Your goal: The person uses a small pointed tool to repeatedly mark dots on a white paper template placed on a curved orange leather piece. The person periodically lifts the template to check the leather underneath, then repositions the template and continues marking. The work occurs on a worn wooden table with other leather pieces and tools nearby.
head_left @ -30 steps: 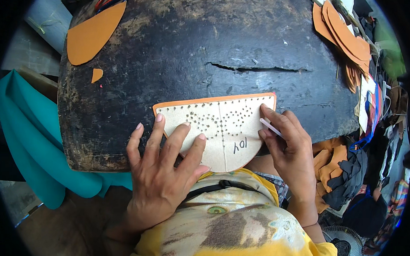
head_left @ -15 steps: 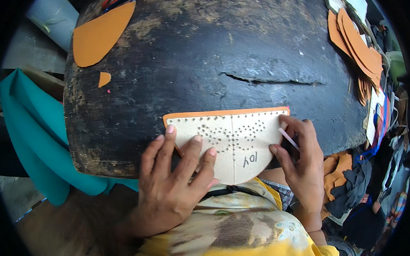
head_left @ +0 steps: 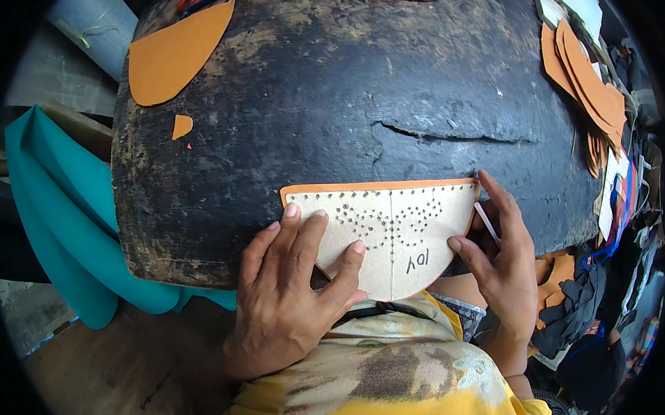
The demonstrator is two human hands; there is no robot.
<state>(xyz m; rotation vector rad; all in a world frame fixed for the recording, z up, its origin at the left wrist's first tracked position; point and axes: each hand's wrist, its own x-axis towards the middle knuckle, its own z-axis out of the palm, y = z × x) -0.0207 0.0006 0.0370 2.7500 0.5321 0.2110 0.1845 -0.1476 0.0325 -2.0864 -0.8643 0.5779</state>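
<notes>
Dark cracked worktop (head_left: pixel 342 96), orange cutouts (head_left: pixel 177 55) well clear of both grips. Left hand (head_left: pixel 296 298) flat, open, pinning perforated card template (head_left: pixel 393 234) over orange sheet (head_left: pixel 376 185). Right hand (head_left: pixel 501 256) at template's far edge, pinching thin white stick (head_left: pixel 486 221).

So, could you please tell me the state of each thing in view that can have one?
Perforated cardboard template: flat on the orange piece, overhanging the table's near edge.
Orange leather piece: under the template, only its border showing.
Left hand: fingers spread, pressing on the template.
Right hand: at the template's right edge, holding a thin white tool.
Black worktable: worn, cracked.
Orange cutouts: stacked at right.
</notes>
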